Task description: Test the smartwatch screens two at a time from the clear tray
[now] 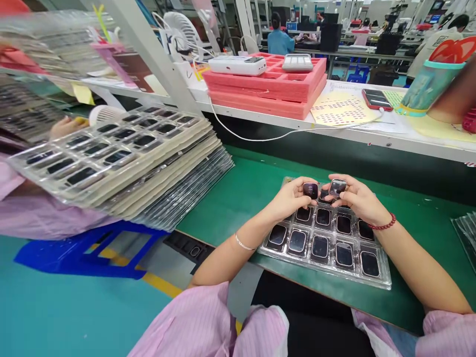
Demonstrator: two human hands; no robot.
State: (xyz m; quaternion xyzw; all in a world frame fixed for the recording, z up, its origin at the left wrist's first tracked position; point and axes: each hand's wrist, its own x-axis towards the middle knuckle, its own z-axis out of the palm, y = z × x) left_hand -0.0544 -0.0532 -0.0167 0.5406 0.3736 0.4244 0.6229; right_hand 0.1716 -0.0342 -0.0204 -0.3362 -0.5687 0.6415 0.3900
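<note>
My left hand [297, 197] grips a small dark square piece [310, 191] between thumb and fingers. In my right hand [355, 198] is a similar piece with a pale rim [337, 188], pinched by its edges. Both hands hover over the back rows of a clear plastic tray [385, 277], close together but apart. Rows of dark, rounded-square pieces lie in the tray's pockets, such as the one at the front right corner [369, 263]. Some back pockets are hidden behind my hands.
To the left rises a tall stack of filled trays [159, 183], beside a co-worker's pink sleeve [48, 213]. A white shelf [409, 136] with red foam trays [260, 96] and a phone [377, 99] runs behind the green table [245, 183]. More trays [468, 235] sit at the right edge.
</note>
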